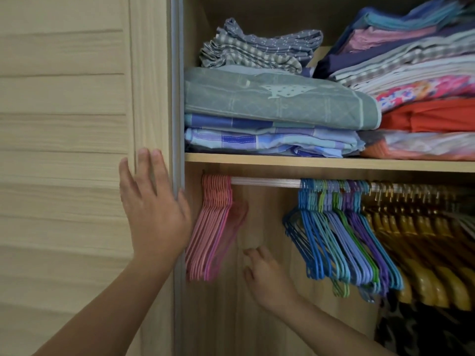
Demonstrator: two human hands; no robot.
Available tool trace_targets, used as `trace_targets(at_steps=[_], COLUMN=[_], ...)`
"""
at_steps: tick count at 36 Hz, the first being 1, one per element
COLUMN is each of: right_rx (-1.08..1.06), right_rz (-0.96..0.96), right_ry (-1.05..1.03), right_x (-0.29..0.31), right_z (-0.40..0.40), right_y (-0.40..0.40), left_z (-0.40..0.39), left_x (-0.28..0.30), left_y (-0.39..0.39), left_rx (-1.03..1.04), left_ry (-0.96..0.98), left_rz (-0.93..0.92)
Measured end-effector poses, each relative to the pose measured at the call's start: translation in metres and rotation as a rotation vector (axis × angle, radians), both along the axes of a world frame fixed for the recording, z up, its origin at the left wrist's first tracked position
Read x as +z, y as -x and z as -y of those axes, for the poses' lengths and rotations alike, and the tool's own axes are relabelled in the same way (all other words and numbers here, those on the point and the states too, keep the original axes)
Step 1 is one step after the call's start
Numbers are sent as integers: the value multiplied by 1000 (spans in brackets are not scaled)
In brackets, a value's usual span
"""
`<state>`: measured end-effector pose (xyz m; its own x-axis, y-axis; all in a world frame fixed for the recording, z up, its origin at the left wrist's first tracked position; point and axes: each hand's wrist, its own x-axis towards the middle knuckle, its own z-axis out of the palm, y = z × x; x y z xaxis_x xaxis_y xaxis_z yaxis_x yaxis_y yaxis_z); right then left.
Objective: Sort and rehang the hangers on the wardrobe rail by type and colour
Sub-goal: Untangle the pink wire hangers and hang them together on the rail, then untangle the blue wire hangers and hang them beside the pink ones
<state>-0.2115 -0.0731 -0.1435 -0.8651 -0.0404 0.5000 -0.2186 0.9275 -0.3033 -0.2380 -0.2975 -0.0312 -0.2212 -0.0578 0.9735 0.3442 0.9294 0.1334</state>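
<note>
A metal rail (264, 182) runs under the shelf. A bunch of pink hangers (213, 227) hangs at its left end. After a bare stretch of rail come several blue, lilac, green and purple hangers (341, 235), then several yellow wooden hangers (421, 253) at the right. My left hand (154, 209) lies flat with straight fingers on the edge of the sliding door (77, 150). My right hand (267, 276) hangs below the bare stretch of rail, fingers loosely curled, holding nothing, beside the pink hangers.
The wooden shelf (321, 161) above the rail carries stacks of folded bedding and clothes (277, 109). Dark patterned fabric (424, 330) lies low at the right under the hangers. The wardrobe's back wall (267, 214) shows behind the bare stretch of rail.
</note>
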Motion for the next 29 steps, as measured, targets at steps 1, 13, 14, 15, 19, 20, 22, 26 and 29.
trace_targets(at_steps=[1,13,14,15,19,20,22,26,29], right_rx=[-89,-676,-687,-696,-713,-713,-690,-653,-637], right_rz=[-78,70,89,104,157,167,167,227,124], right_ry=[-145,-717,-725,-724,-722,-728,-711,-542,-454], right_x=[3,51,52,53,66,68,73,89,101], right_z=[-13,-76,-74,-73,-65,-63,-60,-53,-54], right_y=[-5,-32,-32,-33,-34,-36,-38,-44,-44], left_z=[-3,-10,-10,-10,-9,-8,-8,-7,-7], left_x=[-2,-7,-7,-7,-8,-8,-8,-9,-9], left_y=[0,-5,-5,-5,-5,-5,-6,-5,-3], left_rx=[14,-32,-34,-38,-41,-41,-40,-48,-61], left_ry=[0,-74,-76,-79,-84,-85,-82,-85,-86], left_rz=[2,-2,-4,-5,0,3,-2,-7,-21])
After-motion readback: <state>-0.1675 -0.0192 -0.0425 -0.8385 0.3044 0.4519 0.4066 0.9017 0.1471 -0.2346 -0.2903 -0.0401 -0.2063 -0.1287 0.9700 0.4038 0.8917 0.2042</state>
